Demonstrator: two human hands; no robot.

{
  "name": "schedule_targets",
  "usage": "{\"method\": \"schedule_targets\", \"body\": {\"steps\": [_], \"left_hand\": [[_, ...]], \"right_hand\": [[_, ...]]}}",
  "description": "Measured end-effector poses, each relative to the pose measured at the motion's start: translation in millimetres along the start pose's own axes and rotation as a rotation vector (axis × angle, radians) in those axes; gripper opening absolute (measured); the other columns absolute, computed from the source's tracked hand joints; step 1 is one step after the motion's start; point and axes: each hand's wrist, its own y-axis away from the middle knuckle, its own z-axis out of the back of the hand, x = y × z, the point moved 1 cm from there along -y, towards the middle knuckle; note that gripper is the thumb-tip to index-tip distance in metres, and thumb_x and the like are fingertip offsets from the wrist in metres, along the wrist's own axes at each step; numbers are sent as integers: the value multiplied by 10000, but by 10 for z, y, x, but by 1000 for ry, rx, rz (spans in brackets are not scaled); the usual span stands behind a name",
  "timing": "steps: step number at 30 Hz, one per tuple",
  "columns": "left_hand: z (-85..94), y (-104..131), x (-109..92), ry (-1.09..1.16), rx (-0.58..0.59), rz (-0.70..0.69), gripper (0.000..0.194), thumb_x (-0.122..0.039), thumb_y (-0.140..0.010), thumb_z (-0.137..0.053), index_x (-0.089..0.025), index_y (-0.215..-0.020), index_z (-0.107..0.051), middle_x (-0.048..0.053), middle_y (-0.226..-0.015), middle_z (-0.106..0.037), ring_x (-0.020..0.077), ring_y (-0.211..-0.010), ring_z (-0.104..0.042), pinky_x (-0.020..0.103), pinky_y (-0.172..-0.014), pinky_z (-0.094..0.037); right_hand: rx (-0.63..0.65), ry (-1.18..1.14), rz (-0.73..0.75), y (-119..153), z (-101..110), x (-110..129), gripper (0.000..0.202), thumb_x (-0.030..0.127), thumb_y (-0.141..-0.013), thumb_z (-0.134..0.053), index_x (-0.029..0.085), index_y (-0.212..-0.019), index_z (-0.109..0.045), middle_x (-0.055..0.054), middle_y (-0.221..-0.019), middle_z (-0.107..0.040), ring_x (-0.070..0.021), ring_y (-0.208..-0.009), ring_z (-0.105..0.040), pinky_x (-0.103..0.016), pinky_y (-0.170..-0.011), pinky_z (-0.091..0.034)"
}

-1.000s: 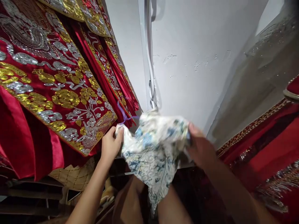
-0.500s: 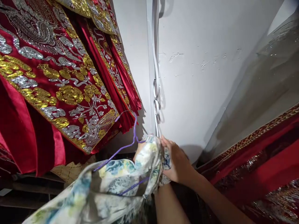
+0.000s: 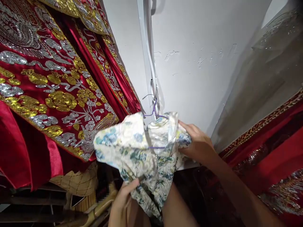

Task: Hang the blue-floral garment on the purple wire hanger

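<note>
A white garment with a blue, green and yellow floral print (image 3: 142,154) sits on a purple wire hanger (image 3: 154,108), whose hook points up and left. The hanger's lower bar shows across the neck opening. My left hand (image 3: 126,192) is closed on the garment's lower left part, thumb on top. My right hand (image 3: 195,142) grips the garment at its right shoulder, with fingertips along the upper edge.
Red cloth with gold and silver embroidery (image 3: 61,101) hangs at the left. A white wall (image 3: 187,85) with a vertical cable (image 3: 149,53) is ahead. Plastic-covered red garments (image 3: 279,157) are at the right, wooden furniture (image 3: 99,209) at the lower left.
The garment has been spread upright on the hanger, its left shoulder now covering the bar. My left hand has come into view below it; my right hand has moved slightly right and up.
</note>
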Motion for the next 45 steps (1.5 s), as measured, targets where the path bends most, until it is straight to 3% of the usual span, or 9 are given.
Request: {"method": "schedule_targets", "body": {"steps": [6, 9, 12, 20, 29, 32, 38, 42, 45], "left_hand": [[-220, 138, 478, 2, -75, 57, 766, -401, -587, -907, -227, -1287, -647, 114, -1260, -704, 346, -1307, -564, 452, -1144, -411], [-409, 158, 606, 45, -30, 82, 708, -418, -622, -892, -236, -1267, -664, 104, -1288, -690, 317, -1338, -540, 436, -1183, -358], [-506, 211, 632, 31, 28, 113, 669, -422, -624, -893, -224, -1230, -692, 105, -1258, -705, 313, -1357, -520, 444, -1213, -302], [-423, 364, 507, -14, 67, 99, 707, -441, -625, -886, -207, -1263, -690, 125, -1283, -693, 351, -1349, -521, 479, -1185, -342], [-394, 374, 558, -82, 102, 57, 669, -484, -672, -844, -185, -1246, -679, 146, -1267, -692, 358, -1375, -486, 490, -1209, -270], [-346, 291, 509, -123, -32, -45, 574, -464, -668, -841, -198, -1153, -689, 135, -1208, -703, 351, -1368, -488, 443, -1196, -293], [-389, 240, 800, -156, -778, -601, 437, -427, -784, -738, -217, -1116, -546, 87, -1196, -551, 267, -1149, -549, 400, -1002, -446], [-616, 367, 1043, -345, -640, -781, 229, -269, -861, -673, -217, -1029, -527, 48, -1059, -506, 212, -1063, -520, 351, -973, -416], [-753, 362, 1029, -441, -347, -753, 186, -180, -879, -614, -218, -1049, -546, 52, -1040, -540, 204, -1023, -537, 329, -937, -421]], "right_hand": [[-228, -241, 16, 733, -263, -21, 528, 302, -874, -628, 299, -1392, -525, -99, -1413, -558, -362, -1365, -453, -559, -1101, -394], [-236, -512, -293, 1208, -608, 43, 233, 390, -893, -630, 271, -1090, -667, -84, -1006, -707, -294, -958, -673, -428, -838, -556], [-33, -837, -530, 1467, -990, 237, 339, 563, -850, -632, 224, -837, -630, -5, -652, -592, -195, -585, -572, -298, -539, -489], [278, -901, -492, 1334, -1047, 279, 534, 645, -874, -542, 195, -589, -495, 16, -572, -420, -150, -576, -394, -265, -522, -349], [242, -778, -491, 1285, -1092, 219, 549, 645, -872, -510, 212, -551, -401, 26, -559, -340, -139, -566, -326, -275, -517, -296], [212, -750, -497, 1249, -1049, 153, 526, 617, -877, -507, 222, -557, -370, 27, -562, -337, -141, -567, -325, -280, -532, -288], [142, -837, -667, 1362, -1037, 110, 519, 615, -860, -556, 217, -547, -443, 35, -519, -385, -130, -507, -357, -271, -511, -296], [161, -939, -670, 1386, -1125, 298, 529, 627, -840, -583, 212, -529, -477, 19, -514, -434, -133, -504, -393, -272, -506, -320], [182, -989, -656, 1387, -1168, 376, 521, 614, -834, -604, 202, -530, -509, 9, -518, -472, -129, -501, -403, -273, -514, -327]]}}
